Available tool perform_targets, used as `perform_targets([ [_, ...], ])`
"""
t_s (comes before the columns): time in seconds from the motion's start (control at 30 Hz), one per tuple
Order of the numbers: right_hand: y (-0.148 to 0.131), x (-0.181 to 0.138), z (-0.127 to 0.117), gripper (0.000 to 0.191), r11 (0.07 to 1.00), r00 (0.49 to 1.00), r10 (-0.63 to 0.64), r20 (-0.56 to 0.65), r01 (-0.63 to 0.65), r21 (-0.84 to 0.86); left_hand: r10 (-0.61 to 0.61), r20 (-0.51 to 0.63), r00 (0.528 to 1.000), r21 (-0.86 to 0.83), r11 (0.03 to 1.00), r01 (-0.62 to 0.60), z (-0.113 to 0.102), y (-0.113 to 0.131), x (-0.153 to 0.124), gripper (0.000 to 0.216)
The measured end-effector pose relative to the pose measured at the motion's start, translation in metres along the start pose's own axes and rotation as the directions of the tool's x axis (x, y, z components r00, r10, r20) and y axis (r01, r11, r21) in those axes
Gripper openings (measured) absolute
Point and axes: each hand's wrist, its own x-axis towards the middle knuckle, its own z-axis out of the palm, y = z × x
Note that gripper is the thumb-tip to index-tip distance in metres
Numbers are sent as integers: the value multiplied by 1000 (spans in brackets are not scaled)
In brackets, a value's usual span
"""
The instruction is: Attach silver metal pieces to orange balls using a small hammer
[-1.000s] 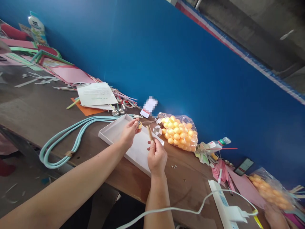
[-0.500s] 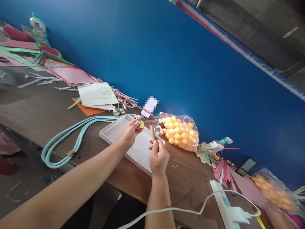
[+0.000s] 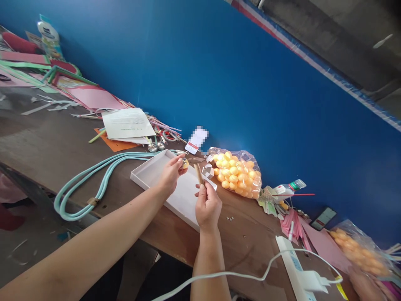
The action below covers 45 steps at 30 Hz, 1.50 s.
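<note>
My left hand [image 3: 171, 173] is closed, pinching a small round yellow-and-silver ball [image 3: 184, 163] between thumb and fingertips above a shallow white box lid [image 3: 184, 196]. In my right hand [image 3: 208, 205], closed around its lower end, is a flat tan wooden-looking stick [image 3: 198, 173]. The stick points up and leans left, its tip a short way right of the ball and apart from it. Looped light-blue cords [image 3: 105, 177] run along the table behind the lid. Two shiny silver balls [image 3: 152, 147] lie by the cords' far end.
Beyond the lid lies a clear bag of orange-yellow balls [image 3: 234, 173]. To the right are a plastic bottle [image 3: 290, 188], a phone [image 3: 323, 218], a white power strip [image 3: 290, 259] and its cable [image 3: 232, 274]. Papers [image 3: 128, 123] lie left, and a blue wall [image 3: 200, 75] rises behind.
My right hand has shifted slightly left, and the stick now leans more to the left, nearer the ball. My left hand is almost still.
</note>
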Motion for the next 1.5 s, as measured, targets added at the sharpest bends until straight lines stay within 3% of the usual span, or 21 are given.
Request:
perform_targets([
  [0.2,3,0,2,35,991,997,24,72,-14,-132,-22,-27,999,4,1000,22,-1,-1,2,27],
  [0.33,5,1,2,37,989,999,33,2,-32,-147,11,-22,1000,34,999,-10,-1,-1,2,30],
  [0.47,8,5,-1,34,949,990,136,-33,-140,-284,28,-86,996,76,997,-22,-3,-2,3,29],
  [0.67,15,7,-1,27,868,962,248,118,-166,-469,106,-163,981,125,988,-86,-2,1,3,25],
  [0.77,16,6,3,24,870,967,218,136,-129,-475,140,-165,976,126,985,-120,-1,3,2,22],
  [0.93,7,8,2,24,930,997,47,-65,-67,-360,141,-153,978,146,982,-119,-1,3,2,22],
  [1.07,-4,10,-32,27,964,986,20,-164,-63,-259,134,-133,982,162,980,-112,-1,3,2,23],
  [1.2,5,14,-90,27,943,930,165,-327,-246,-224,123,-118,985,170,980,-102,0,4,1,23],
  [1.33,43,16,-126,20,843,928,337,-159,-372,-389,117,-121,986,171,981,-96,1,5,0,24],
  [1.4,64,12,-129,17,739,880,475,-16,-409,-536,108,-132,985,170,982,-85,1,5,0,23],
  [1.5,86,0,-121,10,705,844,532,67,-397,-588,90,-120,989,166,984,-69,1,5,0,22],
])
